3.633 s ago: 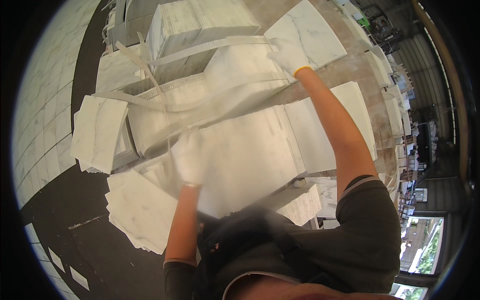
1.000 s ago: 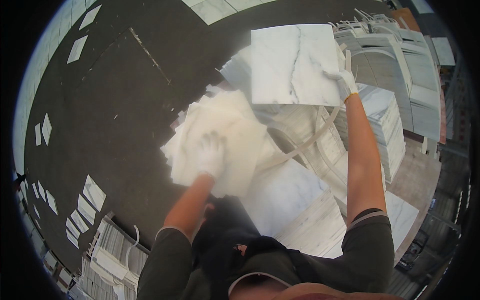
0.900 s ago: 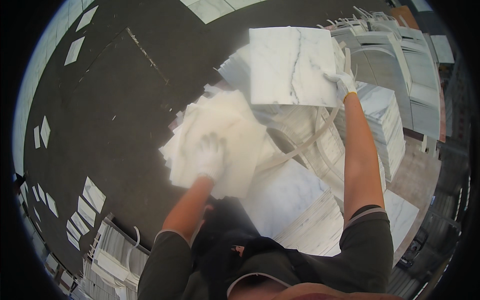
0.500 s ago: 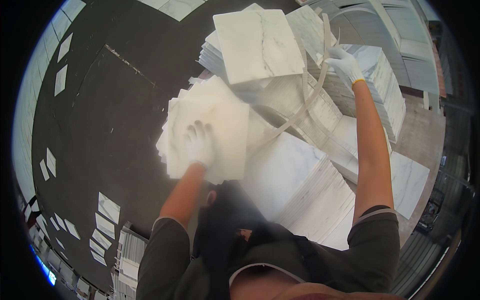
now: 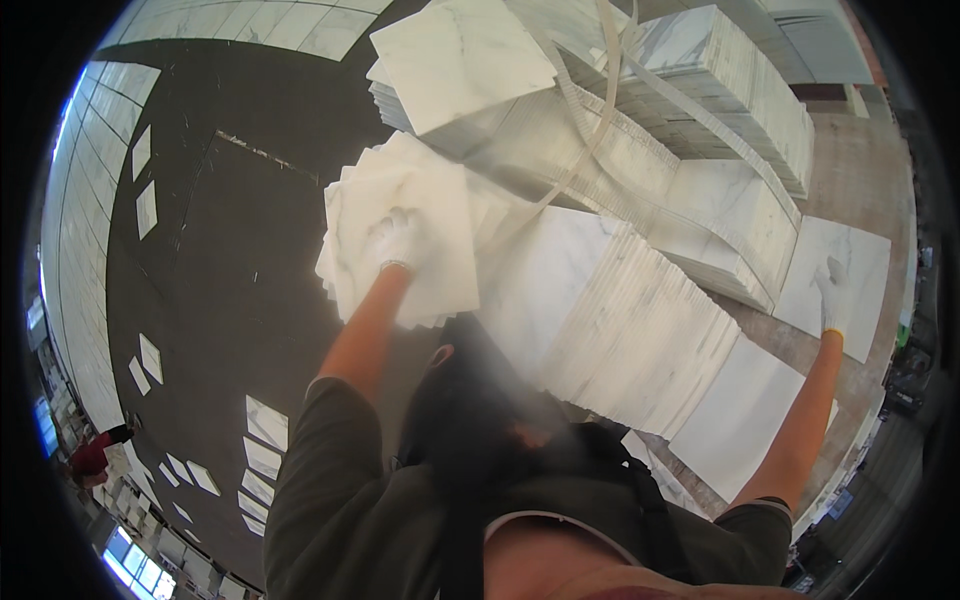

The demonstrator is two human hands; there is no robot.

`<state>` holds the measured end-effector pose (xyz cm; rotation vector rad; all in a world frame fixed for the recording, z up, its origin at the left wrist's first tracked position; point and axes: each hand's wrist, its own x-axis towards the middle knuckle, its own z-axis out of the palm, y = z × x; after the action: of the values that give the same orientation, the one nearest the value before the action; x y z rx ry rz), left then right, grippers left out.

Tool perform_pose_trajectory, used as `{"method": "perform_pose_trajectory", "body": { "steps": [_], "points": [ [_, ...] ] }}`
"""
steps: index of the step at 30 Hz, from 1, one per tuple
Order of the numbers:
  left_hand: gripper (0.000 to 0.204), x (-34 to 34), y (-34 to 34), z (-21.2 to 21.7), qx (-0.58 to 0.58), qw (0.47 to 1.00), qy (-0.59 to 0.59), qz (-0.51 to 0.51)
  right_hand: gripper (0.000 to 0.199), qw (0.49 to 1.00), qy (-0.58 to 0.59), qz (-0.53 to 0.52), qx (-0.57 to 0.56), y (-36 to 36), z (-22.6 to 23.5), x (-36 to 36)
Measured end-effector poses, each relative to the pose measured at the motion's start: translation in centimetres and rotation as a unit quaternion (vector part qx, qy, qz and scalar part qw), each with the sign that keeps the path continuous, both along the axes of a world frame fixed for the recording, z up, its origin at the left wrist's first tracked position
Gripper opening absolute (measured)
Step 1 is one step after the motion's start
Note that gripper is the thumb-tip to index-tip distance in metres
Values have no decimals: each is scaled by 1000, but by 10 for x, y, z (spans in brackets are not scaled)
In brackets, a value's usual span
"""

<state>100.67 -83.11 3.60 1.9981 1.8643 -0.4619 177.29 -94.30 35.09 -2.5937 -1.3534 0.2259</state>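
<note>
A person in white gloves works over a counter [image 5: 850, 165] crowded with square marble tiles. The left hand [image 5: 395, 238] lies palm down, fingers a little apart, on the top tile of a fanned pile [image 5: 440, 215] at the counter's left edge, pressing on it rather than gripping. The right hand [image 5: 828, 290] reaches far across to touch a loose marble tile [image 5: 860, 250] that lies flat near the counter's right edge; white glove against pale stone, it is hard to make out, so I cannot tell whether its fingers close on anything.

The work looks partway along. Beyond the fanned pile, a grey-veined tile [image 5: 460, 60] sits on top of a second pile, with nobody touching it. Much remains in blocks: a long row of tightly packed tiles [image 5: 650, 340] in front of the person, a strapped row [image 5: 640, 165] behind it with loose pale straps [image 5: 606, 100] trailing over, and a tall stack [image 5: 740, 95] towards the far right corner. Several small groups of tiles [image 5: 265, 422] are spread out on the dark floor [image 5: 240, 260] to the left.

Half a second ago the right hand was in the air beside the straps, near the tall stack; now it is down at the loose tile on the right. The left hand has stayed on the fanned pile, and the veined tile still rests where it was. The view has also shifted, bringing in more of the counter's right side.
</note>
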Motion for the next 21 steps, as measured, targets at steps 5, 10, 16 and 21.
{"method": "perform_pose_trajectory", "body": {
  "steps": [5, 10, 16, 21],
  "points": [
    [60, 114, -4, 48, 106, 950, -289, -61, 61, 956, -257, 11, -142, -83, 31, 57],
    [66, 251, -46, 94, 82, 930, -352, -70, 66, 997, -56, -52, 13, -123, 21, 85],
    [75, 299, -65, 94, 193, 920, -333, -74, 58, 992, -23, -45, 118, -137, 37, 88],
    [81, 299, -65, 94, 227, 924, -295, -86, 55, 984, -7, -81, 157, -120, 67, 82]
  ]
}}
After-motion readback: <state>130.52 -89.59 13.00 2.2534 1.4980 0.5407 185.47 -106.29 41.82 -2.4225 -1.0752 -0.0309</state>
